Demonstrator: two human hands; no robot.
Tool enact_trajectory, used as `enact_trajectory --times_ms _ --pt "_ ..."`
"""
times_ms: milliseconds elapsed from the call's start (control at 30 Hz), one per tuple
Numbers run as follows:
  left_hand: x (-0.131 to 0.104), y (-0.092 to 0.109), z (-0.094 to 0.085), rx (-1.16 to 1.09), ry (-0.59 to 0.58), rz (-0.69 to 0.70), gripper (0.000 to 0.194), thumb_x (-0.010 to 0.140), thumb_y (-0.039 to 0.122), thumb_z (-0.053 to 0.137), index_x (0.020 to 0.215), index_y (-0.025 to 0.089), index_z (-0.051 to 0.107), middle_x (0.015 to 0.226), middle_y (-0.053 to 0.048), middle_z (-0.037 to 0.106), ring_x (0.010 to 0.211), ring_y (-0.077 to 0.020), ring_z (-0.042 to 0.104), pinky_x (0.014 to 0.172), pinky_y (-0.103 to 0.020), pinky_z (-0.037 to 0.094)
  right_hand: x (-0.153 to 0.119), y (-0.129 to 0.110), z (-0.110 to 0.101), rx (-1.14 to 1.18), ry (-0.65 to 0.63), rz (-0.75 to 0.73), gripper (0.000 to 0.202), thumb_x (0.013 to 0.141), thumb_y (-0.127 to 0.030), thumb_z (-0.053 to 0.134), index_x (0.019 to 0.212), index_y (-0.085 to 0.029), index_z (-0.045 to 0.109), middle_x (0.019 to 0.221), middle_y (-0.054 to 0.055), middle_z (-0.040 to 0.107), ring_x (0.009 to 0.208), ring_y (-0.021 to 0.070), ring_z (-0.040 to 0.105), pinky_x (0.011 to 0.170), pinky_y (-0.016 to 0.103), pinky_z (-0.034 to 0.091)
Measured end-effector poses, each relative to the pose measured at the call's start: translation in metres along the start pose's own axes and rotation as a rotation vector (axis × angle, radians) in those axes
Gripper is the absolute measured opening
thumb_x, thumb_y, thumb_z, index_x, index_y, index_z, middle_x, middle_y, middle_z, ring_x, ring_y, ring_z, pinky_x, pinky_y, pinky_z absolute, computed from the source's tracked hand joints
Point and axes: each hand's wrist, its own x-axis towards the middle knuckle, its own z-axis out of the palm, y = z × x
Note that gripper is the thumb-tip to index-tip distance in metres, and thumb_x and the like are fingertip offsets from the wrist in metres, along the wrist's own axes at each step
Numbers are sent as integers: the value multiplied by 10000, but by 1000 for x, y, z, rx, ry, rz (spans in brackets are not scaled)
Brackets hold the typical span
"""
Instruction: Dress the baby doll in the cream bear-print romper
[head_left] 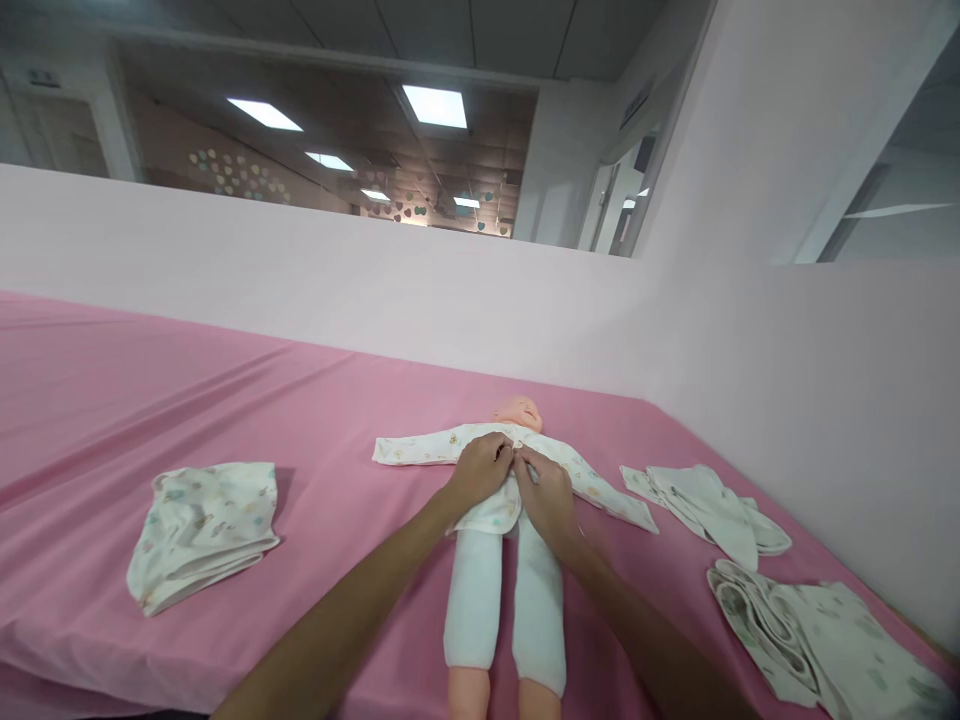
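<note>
A baby doll (520,411) lies on its back, head toward the wall and feet toward me. It wears a white printed baby shirt (596,482) with both sleeves spread wide, and white pants (474,595) that end above its lower legs. My left hand (482,468) and my right hand (546,490) meet at the shirt's upper front, just under the doll's chin. The fingers of both are pinched closed on the shirt's front edges. The exact bit of cloth or fastener between the fingertips is hidden.
A pink sheet (322,420) covers the table. Folded printed cloth (210,525) lies at left. At right are a loosely folded white garment (709,510) and another folded printed cloth (832,630). A white wall (450,300) with windows rises behind and at right.
</note>
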Motion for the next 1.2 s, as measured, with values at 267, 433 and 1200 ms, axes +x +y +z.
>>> enact_trajectory --times_ms 267,433,1200 --pt "5 -3 -1 -200 -5 -96 200 874 278 435 721 181 520 734 22 590 703 -131 526 662 -248 387 -2 1 2 107 -3 169 446 893 -355 446 1303 -195 515 1227 82 652 1160 265 570 1000 451 412" --pt "6 -4 1 -224 -4 -114 172 854 249 433 712 181 502 722 28 568 696 -125 511 659 -243 385 -1 2 2 45 -27 117 397 887 -315 435 1215 -166 602 1270 97 622 1213 268 530 1047 445 380" --pt "-43 43 -6 617 -166 67 181 870 219 428 960 174 578 1002 -69 600 928 -226 554 784 -349 431 -33 6 -21 -294 11 0 178 877 -208 444 853 -215 621 889 45 625 881 226 528 817 385 386"
